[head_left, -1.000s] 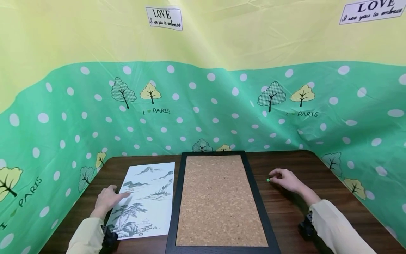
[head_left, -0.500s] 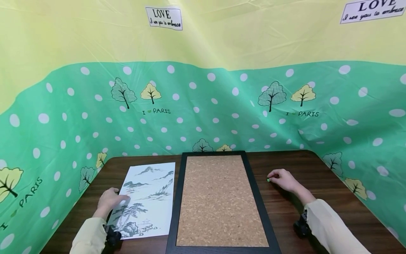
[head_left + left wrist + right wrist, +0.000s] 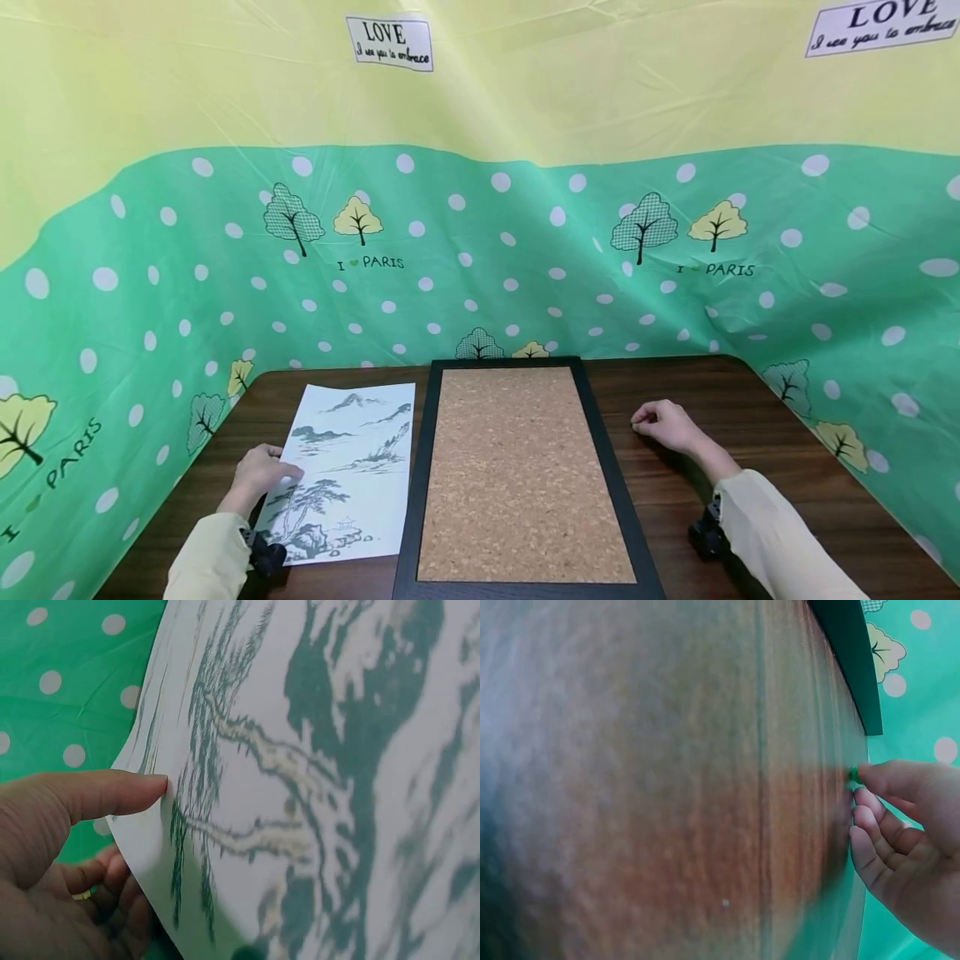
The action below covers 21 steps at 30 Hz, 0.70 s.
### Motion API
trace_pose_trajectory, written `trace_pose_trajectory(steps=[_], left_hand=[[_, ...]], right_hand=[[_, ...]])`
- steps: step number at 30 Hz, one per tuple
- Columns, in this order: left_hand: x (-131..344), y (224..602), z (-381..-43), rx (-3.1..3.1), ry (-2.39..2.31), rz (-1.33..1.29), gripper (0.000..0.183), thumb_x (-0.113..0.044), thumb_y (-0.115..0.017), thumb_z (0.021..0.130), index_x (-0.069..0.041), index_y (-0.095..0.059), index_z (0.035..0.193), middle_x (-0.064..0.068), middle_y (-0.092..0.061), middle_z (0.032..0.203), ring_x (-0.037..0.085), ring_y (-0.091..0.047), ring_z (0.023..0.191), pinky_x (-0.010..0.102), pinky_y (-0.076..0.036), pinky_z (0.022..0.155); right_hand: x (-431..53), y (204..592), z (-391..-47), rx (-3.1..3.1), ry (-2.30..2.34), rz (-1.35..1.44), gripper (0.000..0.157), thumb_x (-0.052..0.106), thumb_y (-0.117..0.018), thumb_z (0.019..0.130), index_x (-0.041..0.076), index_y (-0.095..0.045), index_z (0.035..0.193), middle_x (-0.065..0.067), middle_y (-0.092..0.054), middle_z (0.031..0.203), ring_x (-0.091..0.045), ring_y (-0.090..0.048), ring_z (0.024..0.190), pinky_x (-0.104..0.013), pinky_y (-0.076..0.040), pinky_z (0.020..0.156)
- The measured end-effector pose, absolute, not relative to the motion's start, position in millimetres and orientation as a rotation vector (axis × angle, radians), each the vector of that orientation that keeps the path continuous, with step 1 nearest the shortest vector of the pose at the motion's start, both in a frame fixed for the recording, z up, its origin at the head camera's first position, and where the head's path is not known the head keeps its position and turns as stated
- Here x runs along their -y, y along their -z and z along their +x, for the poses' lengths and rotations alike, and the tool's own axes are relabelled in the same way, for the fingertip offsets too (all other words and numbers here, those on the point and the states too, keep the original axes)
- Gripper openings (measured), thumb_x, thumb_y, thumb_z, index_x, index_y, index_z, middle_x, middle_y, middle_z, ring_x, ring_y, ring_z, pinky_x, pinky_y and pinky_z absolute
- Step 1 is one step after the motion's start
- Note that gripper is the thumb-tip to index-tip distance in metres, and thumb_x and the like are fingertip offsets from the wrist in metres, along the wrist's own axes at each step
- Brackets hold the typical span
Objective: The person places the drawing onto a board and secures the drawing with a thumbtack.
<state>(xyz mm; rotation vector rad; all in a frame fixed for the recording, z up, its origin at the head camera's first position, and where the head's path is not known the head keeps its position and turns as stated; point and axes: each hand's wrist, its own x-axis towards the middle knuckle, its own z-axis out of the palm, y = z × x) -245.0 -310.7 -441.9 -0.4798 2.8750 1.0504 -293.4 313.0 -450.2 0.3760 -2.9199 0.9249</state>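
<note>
A: How's the left hand (image 3: 257,478) gripping?
B: I'm seeing it pinching the landscape print (image 3: 352,467) by its edge, left of the corkboard (image 3: 525,475).
A: Right hand (image 3: 670,425)?
B: Pinching a small green piece (image 3: 854,775), right of the corkboard; I'm advising light pressure, avoiding creases.

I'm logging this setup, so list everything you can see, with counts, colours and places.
Backdrop: 1, yellow and green, behind the table
Table: 1, dark brown, foreground
Corkboard: 1, tan, black-framed, middle of the table
Landscape print: 1, white with grey-green drawing, left of the corkboard
Green piece: 1, green, right of the corkboard
Yellow detail: 1, unclear, among the left fingers
Sleeves: 2, cream, lower left and right
Wrist cameras: 2, black, one at each sleeve
Left fingers: one set, bare, at the print's left edge
Right fingers: one set, bare, at the green piece
</note>
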Motion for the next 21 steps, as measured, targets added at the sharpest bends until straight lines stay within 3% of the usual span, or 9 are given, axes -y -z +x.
trace_pose_trajectory(steps=[4,11,21], left_hand=[[319.1,446.8,-246.6,-2.895,-1.121,-0.385,0.047,-0.005,-0.069,0.070,0.015,-0.047,0.106,0.023,-0.051,0.091,0.032,-0.047,0.084,0.041,-0.041,0.072],[330.3,441.3,-246.8,-2.855,-1.199,-0.171,0.033,0.000,-0.053,0.080,0.017,-0.047,0.108,0.021,-0.052,0.091,0.028,-0.049,0.083,0.036,-0.044,0.066],[340.8,427.2,-240.4,-2.763,-1.313,-0.150,0.033,0.003,-0.053,0.083,0.016,-0.045,0.112,0.015,-0.055,0.088,0.018,-0.053,0.073,0.032,-0.047,0.060]], right_hand=[[-312.3,449.4,-291.7,2.930,-0.942,0.381,0.006,0.000,-0.060,0.081,-0.001,-0.065,0.081,-0.005,-0.061,0.075,-0.014,-0.051,0.066,-0.030,-0.043,0.059],[-313.6,446.4,-289.8,2.944,-1.014,0.402,0.007,-0.001,-0.056,0.084,-0.002,-0.063,0.082,-0.004,-0.054,0.070,-0.015,-0.049,0.061,-0.026,-0.044,0.050],[-312.2,441.8,-285.9,2.952,-0.997,0.476,0.008,-0.001,-0.056,0.084,-0.002,-0.064,0.083,-0.003,-0.055,0.070,-0.012,-0.049,0.059,-0.025,-0.044,0.050]])
